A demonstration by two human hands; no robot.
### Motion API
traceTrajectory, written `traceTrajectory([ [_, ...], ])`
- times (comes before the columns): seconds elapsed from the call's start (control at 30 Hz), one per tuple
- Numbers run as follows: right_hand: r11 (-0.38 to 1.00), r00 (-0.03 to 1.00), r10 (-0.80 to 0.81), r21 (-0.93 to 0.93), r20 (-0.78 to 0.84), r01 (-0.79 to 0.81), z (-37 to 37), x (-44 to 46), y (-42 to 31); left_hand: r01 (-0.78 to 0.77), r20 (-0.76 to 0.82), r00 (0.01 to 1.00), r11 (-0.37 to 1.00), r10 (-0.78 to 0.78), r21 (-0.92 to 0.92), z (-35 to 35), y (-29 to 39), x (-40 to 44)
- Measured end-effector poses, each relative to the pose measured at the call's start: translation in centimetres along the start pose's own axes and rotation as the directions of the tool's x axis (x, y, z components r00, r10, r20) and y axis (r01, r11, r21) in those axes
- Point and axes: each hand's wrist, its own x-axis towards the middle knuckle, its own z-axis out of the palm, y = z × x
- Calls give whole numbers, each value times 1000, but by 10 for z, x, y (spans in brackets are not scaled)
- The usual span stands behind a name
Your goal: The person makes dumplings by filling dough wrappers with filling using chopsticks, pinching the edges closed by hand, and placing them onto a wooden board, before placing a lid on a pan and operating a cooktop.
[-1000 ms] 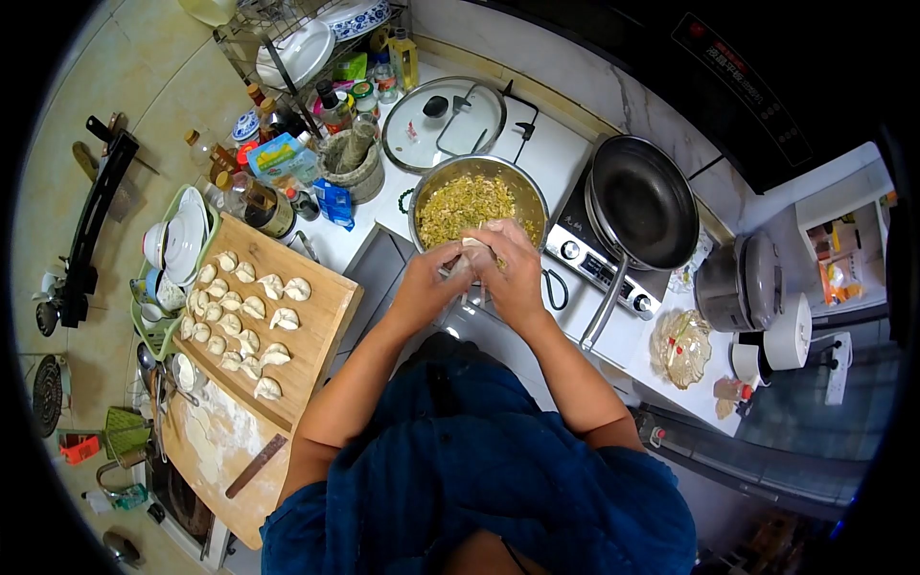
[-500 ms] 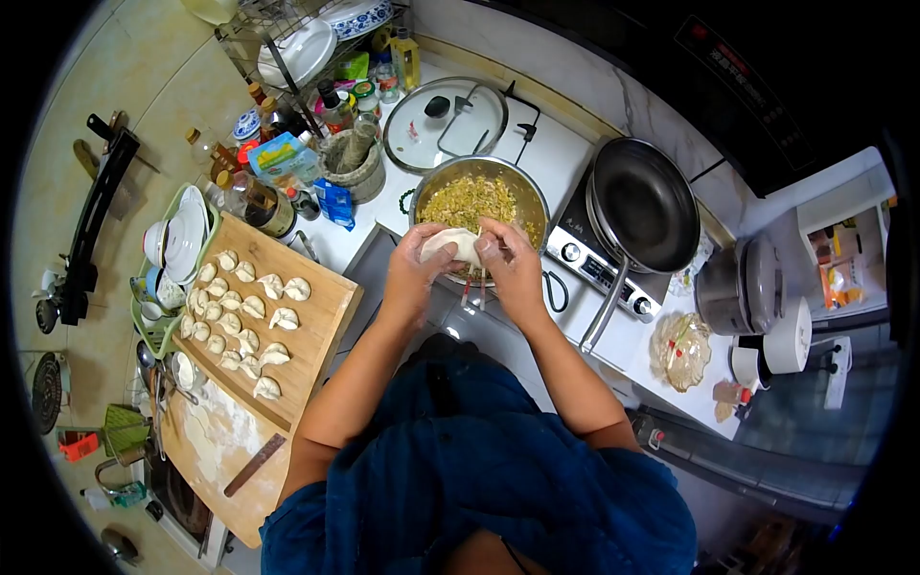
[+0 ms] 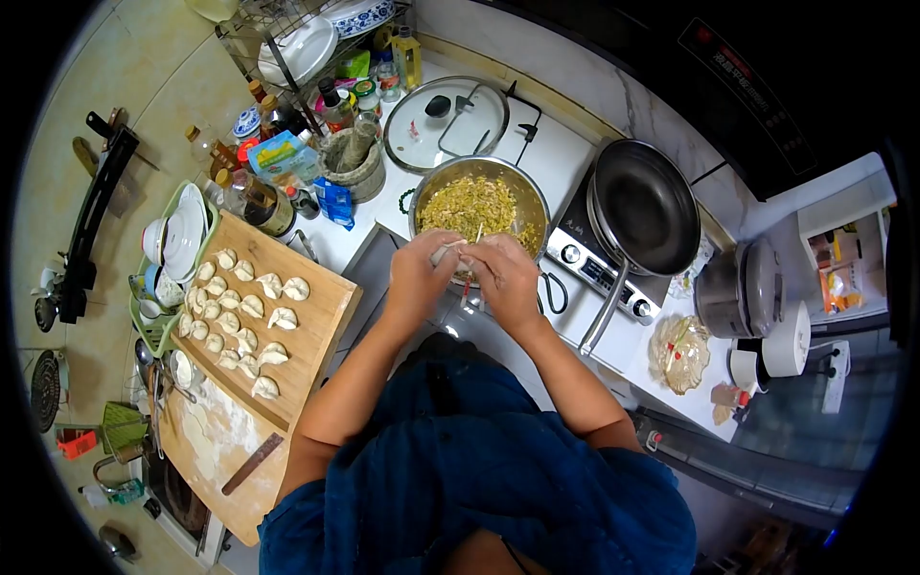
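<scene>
Over the near rim of a steel pot [image 3: 543,196] holding chopped yellow-green filling [image 3: 470,203], my two hands meet. My left hand [image 3: 419,273] is closed around a pale dumpling [image 3: 448,250], mostly hidden by the fingers. The fingertips of my right hand [image 3: 503,278] pinch the same dumpling's edge. Thin chopsticks [image 3: 479,233] stick out by my right hand; how they are held is hidden. To the left, a wooden board [image 3: 316,316] bears several rows of folded dumplings [image 3: 252,307].
A glass lid [image 3: 446,125] lies behind the pot. At right, a frying pan [image 3: 647,206] rests on an induction cooker [image 3: 604,268], its handle pointing toward me. Bottles and a stone mortar [image 3: 353,172] crowd the back left. A floured board [image 3: 216,450] carries a dark flat strip [image 3: 253,464].
My hands have drawn closer together and the fingers have closed over the dumpling, which showed as a wide pale shape before. Less of it is visible now.
</scene>
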Motion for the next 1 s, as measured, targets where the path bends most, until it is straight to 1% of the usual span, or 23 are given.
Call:
traceTrajectory([
  [0.03,1000,1000,25,17,14,-25,-1,3,-2,-67,-4,998,993,68,96,-1,7,1],
  [0.07,993,993,116,36,18,-117,-2,6,-5,-133,-1,991,973,135,191,-2,12,2],
  [0.13,953,955,293,73,33,-295,-2,12,-10,-162,27,987,967,160,194,-2,12,3],
  [0.17,951,955,293,92,56,-297,-1,12,-7,-177,41,984,965,172,196,-3,13,3],
  [0.23,945,952,290,130,100,-301,2,11,4,-78,50,996,981,70,175,-4,16,2],
  [0.27,960,962,252,96,103,-262,3,10,7,-28,55,998,986,19,166,-4,17,1],
  [0.33,983,978,178,30,112,-183,4,8,10,19,11,1000,999,-20,47,-1,11,-1],
  [0.37,984,980,175,8,93,-176,4,7,10,42,-10,999,999,-42,-13,1,7,-1],
  [0.43,986,984,167,-38,55,-165,6,5,9,142,25,990,972,-140,-190,3,-2,-2],
  [0.47,979,978,201,1,48,-202,7,4,7,190,48,982,942,-185,-275,2,-4,-1],
  [0.53,959,963,268,80,40,-270,7,6,4,158,69,987,957,-145,-245,0,-2,0],
  [0.57,963,967,247,91,65,-252,6,8,2,142,81,989,963,-127,-230,-2,-1,0],
  [0.63,970,972,205,112,113,-217,2,10,0,164,107,984,958,-142,-236,-3,1,-2],
  [0.67,966,969,222,108,109,-233,0,10,1,174,122,981,955,-148,-240,-3,3,-2],
  [0.7,963,966,238,104,105,-248,-1,10,2,257,120,966,883,-228,-394,-2,5,-3],
  [0.73,959,962,253,101,100,-263,-2,10,2,326,130,943,779,-305,-536,0,8,-3],
  [0.77,965,968,239,93,77,-245,-3,11,2,377,153,914,648,-376,-661,1,10,-4],
  [0.83,975,978,207,77,37,-210,-6,10,0,439,189,876,573,-443,-692,1,7,-4],
  [0.87,987,987,152,37,56,-154,-8,9,-1,467,207,855,532,-476,-706,1,6,-6],
  [0.97,997,993,-31,-72,118,40,-11,5,-4,457,173,860,575,-480,-679,2,12,-9],
  [1.0,988,985,-98,-104,140,113,-12,3,-3,431,132,882,660,-453,-615,4,11,-11],
])
